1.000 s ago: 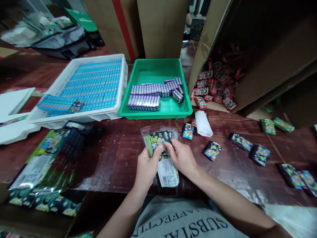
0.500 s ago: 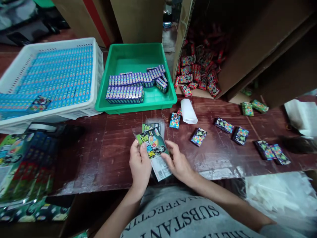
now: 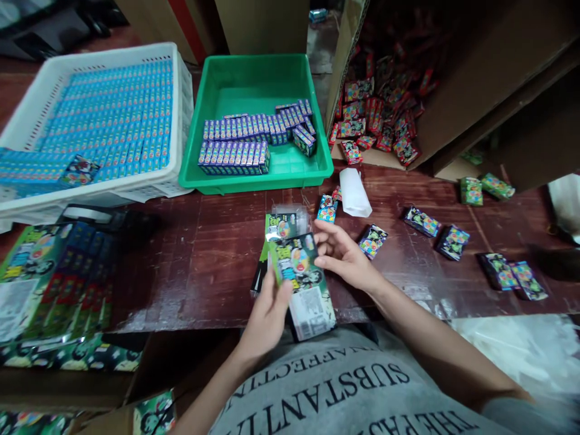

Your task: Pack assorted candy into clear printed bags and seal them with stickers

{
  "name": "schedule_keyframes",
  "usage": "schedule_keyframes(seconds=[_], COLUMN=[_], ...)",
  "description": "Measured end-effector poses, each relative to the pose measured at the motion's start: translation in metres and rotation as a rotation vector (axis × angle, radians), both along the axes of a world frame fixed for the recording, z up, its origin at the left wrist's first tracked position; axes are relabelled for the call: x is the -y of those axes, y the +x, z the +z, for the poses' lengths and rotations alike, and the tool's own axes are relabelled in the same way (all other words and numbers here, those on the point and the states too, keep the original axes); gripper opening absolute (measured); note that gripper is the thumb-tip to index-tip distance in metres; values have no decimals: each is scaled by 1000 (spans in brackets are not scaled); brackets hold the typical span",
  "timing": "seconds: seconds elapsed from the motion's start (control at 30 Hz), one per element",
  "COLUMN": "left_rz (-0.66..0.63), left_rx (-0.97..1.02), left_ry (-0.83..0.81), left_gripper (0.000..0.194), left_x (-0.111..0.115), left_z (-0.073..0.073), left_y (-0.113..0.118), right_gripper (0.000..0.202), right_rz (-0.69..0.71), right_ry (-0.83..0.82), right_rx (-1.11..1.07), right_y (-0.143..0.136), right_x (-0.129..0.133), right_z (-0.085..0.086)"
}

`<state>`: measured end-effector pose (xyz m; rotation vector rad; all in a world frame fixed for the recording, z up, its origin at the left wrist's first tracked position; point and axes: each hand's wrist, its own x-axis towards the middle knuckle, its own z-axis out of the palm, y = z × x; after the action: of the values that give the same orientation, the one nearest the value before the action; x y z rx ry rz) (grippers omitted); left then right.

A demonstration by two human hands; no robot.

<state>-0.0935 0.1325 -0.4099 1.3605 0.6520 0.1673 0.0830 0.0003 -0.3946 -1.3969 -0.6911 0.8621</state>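
My left hand (image 3: 272,305) grips the left side of a dark green printed pouch (image 3: 310,284) with a white label on its lower part. My right hand (image 3: 342,254) is at the pouch's upper right edge, its fingers curled and apart; whether they press on the pouch is hard to tell. Behind the pouch, another green and black packet (image 3: 283,223) in clear plastic lies on the table. Just beyond my right hand are a small blue box (image 3: 327,208), a folded white paper (image 3: 354,193) and a small dark purple box (image 3: 373,240).
A green tray (image 3: 258,181) holds purple boxes, beside a white basket (image 3: 179,121) of blue boxes. Red boxes (image 3: 380,121) fill a carton behind. Dark boxes (image 3: 453,241) and green boxes (image 3: 471,191) lie right; stacked packets (image 3: 58,278) lie left.
The pouch has turned more upright and come nearer to me, showing its full label. My right hand has shifted up and right along its edge. The whole view has shifted slightly.
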Motion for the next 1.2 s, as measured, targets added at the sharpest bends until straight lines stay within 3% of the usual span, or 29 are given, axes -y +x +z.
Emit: schedule_keyframes(seconds=[0.1, 0.27, 0.37, 0.5, 0.6, 0.7, 0.77, 0.83, 0.9, 1.03, 1.2], left_rz=[-127, 38, 73, 46, -30, -179, -151, -25, 41, -107, -303], left_rx=[-50, -64, -45, -4, -4, 4, 58, 118, 155, 140, 118], left_ry=[-72, -159, -162, -118, -120, -96, -76, -46, 4, 69, 171], left_gripper=[48, 42, 39, 33, 31, 32, 43, 67, 77, 47, 41], left_x=[4, 5, 4, 8, 7, -5, -15, -22, -24, -21, -29], left_z=[-4, -5, -7, -16, -19, -11, -2, 3, 2, -9, -10], left_y=[-15, -8, 2, 7, 12, 26, 39, 51, 59, 66, 76], right_gripper=[66, 63, 67, 91, 81, 67, 67, 65, 52, 28, 32], right_rz=[8, -72, -59, -37, -40, -36, -16, 16, 21, -53, -163], right_ry=[-32, -110, -75, -23, -39, -40, -50, -75, -108, -198, -186], right_rx=[-82, -43, -95, -153, -122, -66, -37, -42, -72, -83, -29], right_y=[-19, -40, -31, -7, 8, 20, 26, 29, 30, 27, 24], right_x=[10, 10, 8, 12, 18, 23, 27, 30, 34, 46, 52], right_z=[-7, -10, -10, -10, -9, -6, -3, 2, 6, 9, 4])
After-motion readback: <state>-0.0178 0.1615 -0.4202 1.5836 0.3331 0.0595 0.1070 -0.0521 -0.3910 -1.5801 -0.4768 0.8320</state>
